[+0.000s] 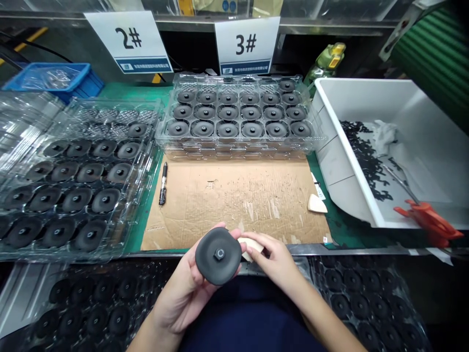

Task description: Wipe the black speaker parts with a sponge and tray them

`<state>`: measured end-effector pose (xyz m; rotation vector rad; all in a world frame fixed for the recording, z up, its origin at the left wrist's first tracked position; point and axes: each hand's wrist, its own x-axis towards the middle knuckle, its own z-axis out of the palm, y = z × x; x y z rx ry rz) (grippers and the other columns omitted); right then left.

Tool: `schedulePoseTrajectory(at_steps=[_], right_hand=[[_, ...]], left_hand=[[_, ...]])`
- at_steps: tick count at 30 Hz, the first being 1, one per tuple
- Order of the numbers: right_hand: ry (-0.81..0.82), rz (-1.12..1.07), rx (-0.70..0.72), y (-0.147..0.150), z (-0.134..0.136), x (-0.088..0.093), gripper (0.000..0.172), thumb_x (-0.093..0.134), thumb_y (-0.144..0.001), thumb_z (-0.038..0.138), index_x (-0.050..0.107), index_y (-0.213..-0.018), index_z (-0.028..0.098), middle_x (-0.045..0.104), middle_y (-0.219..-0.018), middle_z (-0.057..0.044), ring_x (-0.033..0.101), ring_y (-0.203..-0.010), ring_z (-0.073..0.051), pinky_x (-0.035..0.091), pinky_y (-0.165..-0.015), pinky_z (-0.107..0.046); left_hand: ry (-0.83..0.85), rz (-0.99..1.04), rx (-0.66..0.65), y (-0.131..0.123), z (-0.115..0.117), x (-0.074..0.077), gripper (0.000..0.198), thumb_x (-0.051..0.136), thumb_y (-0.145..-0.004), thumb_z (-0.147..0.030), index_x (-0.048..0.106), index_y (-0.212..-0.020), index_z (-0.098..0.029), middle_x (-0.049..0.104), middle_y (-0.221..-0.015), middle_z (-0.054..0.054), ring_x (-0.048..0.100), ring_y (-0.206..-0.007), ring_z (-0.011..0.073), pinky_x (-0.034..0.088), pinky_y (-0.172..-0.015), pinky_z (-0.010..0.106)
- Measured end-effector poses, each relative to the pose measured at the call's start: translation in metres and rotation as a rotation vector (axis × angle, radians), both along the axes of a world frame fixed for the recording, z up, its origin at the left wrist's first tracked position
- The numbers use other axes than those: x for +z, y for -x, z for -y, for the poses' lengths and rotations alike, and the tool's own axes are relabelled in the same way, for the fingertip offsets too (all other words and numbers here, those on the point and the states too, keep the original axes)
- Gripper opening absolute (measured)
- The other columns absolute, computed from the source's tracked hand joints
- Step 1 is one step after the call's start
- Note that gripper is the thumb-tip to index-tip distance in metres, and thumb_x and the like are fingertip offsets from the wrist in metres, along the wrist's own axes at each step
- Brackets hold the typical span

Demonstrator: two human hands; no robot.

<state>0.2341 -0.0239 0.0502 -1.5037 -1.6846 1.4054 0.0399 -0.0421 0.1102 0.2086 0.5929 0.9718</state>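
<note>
My left hand grips a round dark grey disc with a small hex hub at its centre, held over my lap at the table's front edge. My right hand is closed on a small cream-coloured wedge and presses it against the disc's right rim. A clear plastic tray with rows of the same discs stands at the back of the cardboard sheet. A second clear tray with several discs lies at the left.
A black pen lies at the cardboard's left edge, another cream wedge at its right. A white bin at right holds black scraps and orange-handled scissors. Signs "2#" and "3#" stand behind. More disc trays sit below the table edge.
</note>
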Motion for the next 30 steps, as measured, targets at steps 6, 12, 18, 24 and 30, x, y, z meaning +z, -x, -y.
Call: schedulePoseTrajectory(at_steps=[6, 12, 18, 24, 30], right_hand=[[-0.193, 0.011, -0.133, -0.008, -0.009, 0.041, 0.029, 0.051, -0.086, 0.022, 0.058, -0.113, 0.025, 0.059, -0.112, -0.002, 0.055, -0.102, -0.017, 0.045, -0.083, -0.029], [-0.802, -0.104, 0.183, 0.011, -0.012, 0.092, 0.037, 0.045, -0.086, 0.008, 0.053, -0.12, 0.021, 0.064, -0.094, 0.0, 0.053, -0.073, -0.012, 0.038, -0.064, -0.028], [-0.626, 0.031, 0.162, 0.013, -0.015, 0.091, 0.037, 0.048, -0.087, 0.009, 0.054, -0.119, 0.025, 0.063, -0.089, 0.0, 0.053, -0.075, -0.011, 0.034, -0.068, -0.029], [-0.337, -0.224, -0.004, 0.011, -0.025, 0.07, 0.026, 0.052, -0.086, 0.015, 0.061, -0.109, 0.025, 0.063, -0.102, 0.002, 0.057, -0.09, -0.011, 0.042, -0.078, -0.024], [0.029, -0.34, -0.268, -0.009, -0.021, 0.028, 0.023, 0.06, -0.083, 0.031, 0.063, -0.106, 0.029, 0.062, -0.109, 0.003, 0.056, -0.1, -0.013, 0.043, -0.085, -0.022]], left_hand=[[-0.027, -0.027, 0.0, 0.0, -0.001, 0.0, 0.057, 0.07, -0.071, -0.029, 0.051, -0.125, -0.024, 0.048, -0.133, 0.01, 0.045, -0.12, 0.0296, 0.044, -0.096, 0.034], [-0.054, -0.064, 0.033, -0.005, 0.001, -0.003, 0.051, 0.068, -0.074, -0.028, 0.053, -0.122, -0.027, 0.054, -0.128, 0.003, 0.049, -0.118, 0.0192, 0.042, -0.097, 0.026], [-0.121, -0.136, 0.098, -0.001, 0.001, -0.007, 0.053, 0.069, -0.072, -0.032, 0.053, -0.122, -0.027, 0.055, -0.127, 0.004, 0.053, -0.114, 0.018, 0.043, -0.095, 0.023], [-0.063, -0.164, 0.102, -0.002, -0.003, -0.006, 0.055, 0.07, -0.071, -0.031, 0.051, -0.123, -0.026, 0.054, -0.127, 0.007, 0.053, -0.113, 0.0203, 0.043, -0.094, 0.023], [-0.024, -0.076, 0.096, 0.002, -0.003, -0.002, 0.056, 0.068, -0.073, -0.029, 0.047, -0.125, -0.031, 0.05, -0.132, 0.008, 0.044, -0.119, 0.0307, 0.043, -0.097, 0.033]])
